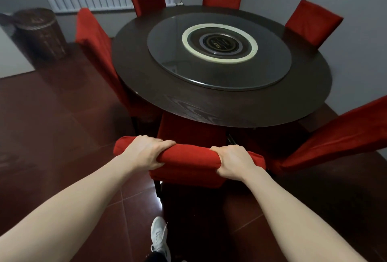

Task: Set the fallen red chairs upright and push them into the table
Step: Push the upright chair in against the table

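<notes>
Gripping the top rail of an upright red chair (188,157), our left hand (146,151) and right hand (234,161) clamp it, fingers curled over its far side; beyond them its seat meets the round table (209,102)

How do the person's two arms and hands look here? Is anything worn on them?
Both forearms are bare as far as the picture shows: no sleeve is visible. The left hand and the right hand wear no gloves, and I see no ring, watch or bracelet. Below, one foot wears a white lace-up sneaker with a dark trouser hem at its ankle.
</notes>
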Demonstrator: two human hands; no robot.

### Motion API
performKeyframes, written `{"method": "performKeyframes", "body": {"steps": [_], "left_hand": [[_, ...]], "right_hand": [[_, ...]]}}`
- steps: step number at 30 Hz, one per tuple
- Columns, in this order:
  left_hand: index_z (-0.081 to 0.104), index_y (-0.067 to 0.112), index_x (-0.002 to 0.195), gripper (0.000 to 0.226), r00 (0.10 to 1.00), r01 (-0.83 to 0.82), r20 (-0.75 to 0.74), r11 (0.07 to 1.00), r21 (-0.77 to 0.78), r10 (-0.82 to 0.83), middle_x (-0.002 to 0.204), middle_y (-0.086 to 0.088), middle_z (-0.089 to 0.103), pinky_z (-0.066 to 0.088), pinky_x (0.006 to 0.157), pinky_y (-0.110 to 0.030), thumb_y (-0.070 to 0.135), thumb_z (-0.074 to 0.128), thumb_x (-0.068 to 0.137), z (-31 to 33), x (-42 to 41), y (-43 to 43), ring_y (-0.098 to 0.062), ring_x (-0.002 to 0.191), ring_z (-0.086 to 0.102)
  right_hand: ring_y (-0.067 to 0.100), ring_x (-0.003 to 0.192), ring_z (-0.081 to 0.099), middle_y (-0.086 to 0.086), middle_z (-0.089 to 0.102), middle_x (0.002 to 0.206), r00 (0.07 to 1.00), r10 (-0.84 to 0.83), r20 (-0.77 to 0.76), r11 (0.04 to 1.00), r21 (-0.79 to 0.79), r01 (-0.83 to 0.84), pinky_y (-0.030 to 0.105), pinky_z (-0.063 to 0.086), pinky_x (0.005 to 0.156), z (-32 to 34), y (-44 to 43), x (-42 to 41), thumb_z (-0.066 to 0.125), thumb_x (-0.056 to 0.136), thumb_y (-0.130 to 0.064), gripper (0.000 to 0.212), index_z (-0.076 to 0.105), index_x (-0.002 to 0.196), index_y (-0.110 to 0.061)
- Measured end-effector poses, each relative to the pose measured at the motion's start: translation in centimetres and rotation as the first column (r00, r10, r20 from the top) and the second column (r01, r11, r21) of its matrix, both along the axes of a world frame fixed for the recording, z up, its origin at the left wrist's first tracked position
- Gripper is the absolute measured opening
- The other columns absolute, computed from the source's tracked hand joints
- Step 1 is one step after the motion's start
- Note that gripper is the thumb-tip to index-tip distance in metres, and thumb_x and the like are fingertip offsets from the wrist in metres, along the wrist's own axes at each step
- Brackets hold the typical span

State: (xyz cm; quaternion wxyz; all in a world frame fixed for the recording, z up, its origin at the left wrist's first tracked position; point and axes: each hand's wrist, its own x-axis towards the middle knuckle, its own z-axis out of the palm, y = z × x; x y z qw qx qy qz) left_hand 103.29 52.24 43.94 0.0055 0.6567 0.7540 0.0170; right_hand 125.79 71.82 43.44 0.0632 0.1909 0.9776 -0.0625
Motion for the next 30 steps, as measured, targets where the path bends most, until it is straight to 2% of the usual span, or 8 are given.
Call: {"method": "performKeyframes", "body": {"steps": [6, 13, 18, 23, 27, 30], "left_hand": [[0.046, 0.039, 0.132, 0.061, 1.000, 0.008, -0.022, 0.999, 0.051, -0.007, 0.098, 0.009, 0.070, 0.052, 0.061, -0.031, 0.049, 0.057, 0.073, -0.6, 2.7, 3.3, -0.018, 0.083, 0.069], [0.040, 0.035, 0.137, 0.066, 1.000, 0.007, -0.019, 0.997, 0.078, -0.006, 0.106, 0.006, 0.068, 0.053, 0.062, -0.034, 0.058, 0.054, 0.077, -1.2, 3.8, 4.5, -0.022, 0.084, 0.069], [0.034, 0.033, 0.139, 0.076, 1.000, 0.022, -0.006, 0.999, 0.027, -0.022, 0.117, 0.004, 0.063, 0.054, 0.071, -0.036, 0.062, 0.062, 0.075, -1.1, 4.0, 5.6, -0.025, 0.095, 0.067], [0.029, 0.023, 0.143, 0.079, 0.995, 0.090, 0.033, 0.996, -0.022, -0.090, 0.118, -0.004, 0.059, 0.053, 0.078, -0.041, 0.049, 0.063, 0.077, -1.0, 6.4, 8.7, -0.031, 0.098, 0.064], [0.029, 0.021, 0.142, 0.079, 0.991, 0.121, 0.050, 0.993, -0.014, -0.120, 0.118, -0.007, 0.058, 0.053, 0.079, -0.042, 0.049, 0.064, 0.077, -1.5, 6.0, 9.5, -0.032, 0.095, 0.064], [0.029, 0.020, 0.141, 0.081, 0.990, 0.129, 0.060, 0.992, -0.020, -0.127, 0.118, -0.008, 0.059, 0.054, 0.079, -0.042, 0.053, 0.064, 0.076, -1.5, 6.0, 9.3, -0.032, 0.093, 0.065]], "right_hand": [[0.023, 0.092, 0.065, -0.008, 0.069, 0.099, 0.999, -0.023, 0.043, 0.998, 0.068, 0.020, 0.032, 0.046, 0.070, 1.0, 3.9, 1.7, 0.061, 0.073, -0.028, 0.042, 0.055, 0.114, -0.036], [0.018, 0.102, 0.063, -0.010, 0.065, 0.114, 0.999, -0.032, 0.026, 0.998, 0.048, 0.031, 0.034, 0.048, 0.088, 1.5, 5.0, 2.5, 0.063, 0.073, -0.024, 0.051, 0.057, 0.122, -0.039], [0.015, 0.109, 0.061, -0.012, 0.064, 0.120, 0.998, -0.028, 0.061, 0.997, 0.068, 0.024, 0.033, 0.045, 0.092, 2.0, 5.8, 2.8, 0.065, 0.075, -0.023, 0.054, 0.056, 0.126, -0.038], [0.017, 0.122, 0.054, -0.009, 0.061, 0.126, 0.977, -0.162, 0.141, 0.985, 0.089, 0.150, 0.034, 0.038, 0.102, 3.0, 7.7, 4.2, 0.069, 0.072, -0.020, 0.063, 0.054, 0.130, -0.035], [0.018, 0.126, 0.050, -0.007, 0.056, 0.132, 0.953, -0.194, 0.231, 0.979, 0.101, 0.175, 0.034, 0.033, 0.108, 3.0, 8.3, 3.6, 0.073, 0.074, -0.027, 0.068, 0.047, 0.136, -0.033], [0.018, 0.124, 0.052, -0.005, 0.057, 0.132, 0.957, -0.195, 0.216, 0.977, 0.123, 0.172, 0.034, 0.035, 0.107, 2.7, 7.9, 3.4, 0.075, 0.073, -0.034, 0.070, 0.047, 0.137, -0.031]]}}
